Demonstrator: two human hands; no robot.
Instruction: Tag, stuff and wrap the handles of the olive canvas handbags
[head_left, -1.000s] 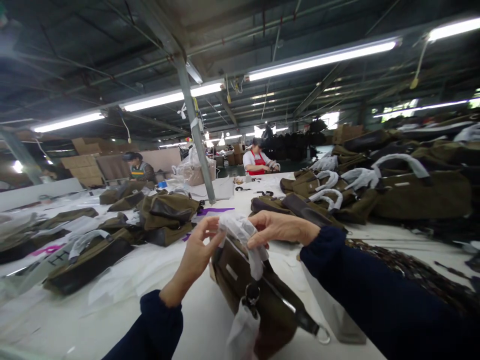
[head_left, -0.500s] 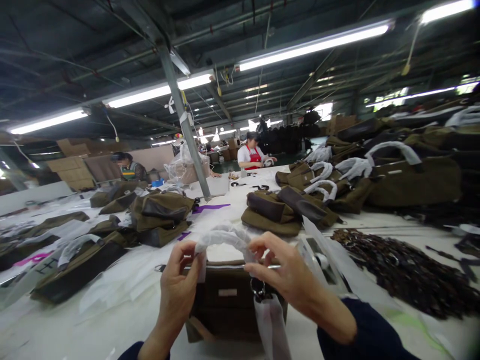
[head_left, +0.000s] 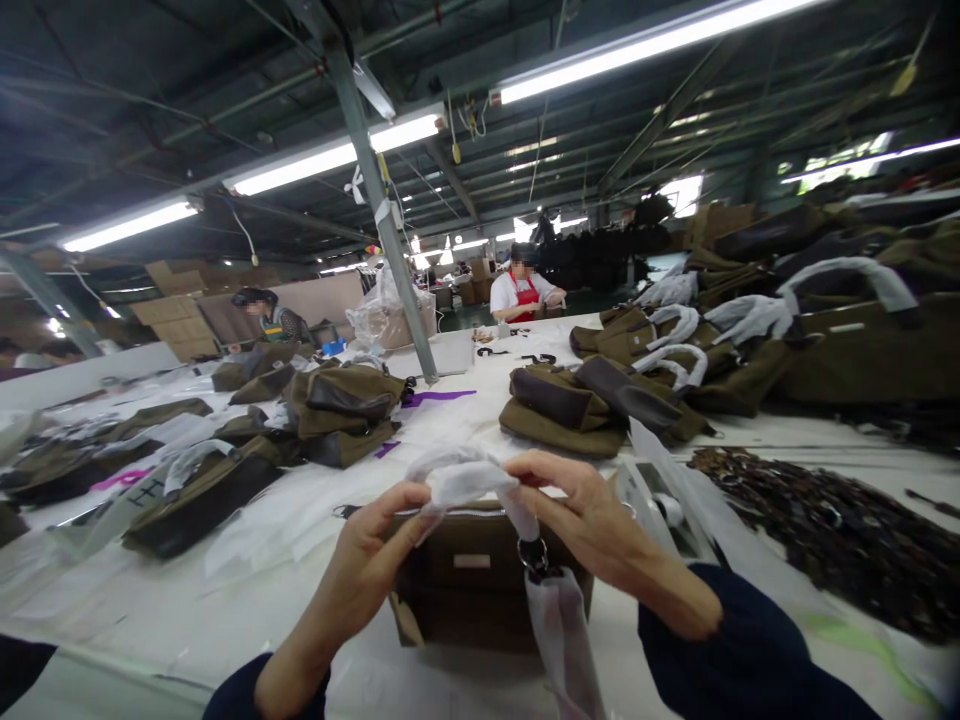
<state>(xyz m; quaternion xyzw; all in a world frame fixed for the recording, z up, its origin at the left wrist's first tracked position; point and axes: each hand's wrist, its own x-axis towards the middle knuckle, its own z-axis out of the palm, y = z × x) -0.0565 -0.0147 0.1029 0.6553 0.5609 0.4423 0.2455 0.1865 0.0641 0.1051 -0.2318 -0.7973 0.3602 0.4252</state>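
An olive-brown handbag (head_left: 472, 585) stands upright on the white table right in front of me. Its handle is wrapped in white tissue paper (head_left: 469, 475). My left hand (head_left: 375, 560) pinches the wrapped handle at its left end. My right hand (head_left: 589, 520) grips the handle's right end, just above a metal ring (head_left: 534, 556). A strip of white paper (head_left: 562, 640) hangs down from that ring.
Several olive-brown bags lie in piles at left (head_left: 341, 410), at centre (head_left: 570, 405) and stacked at right (head_left: 825, 330). A heap of dark straps (head_left: 817, 520) lies at right. Two people work at the far end, one in a red apron (head_left: 521, 290). A steel post (head_left: 390, 220) rises from the table.
The bag has been turned from lying tilted to standing square to me. Both hands slid out along the wrapped handle towards its ends. The view shifted slightly.
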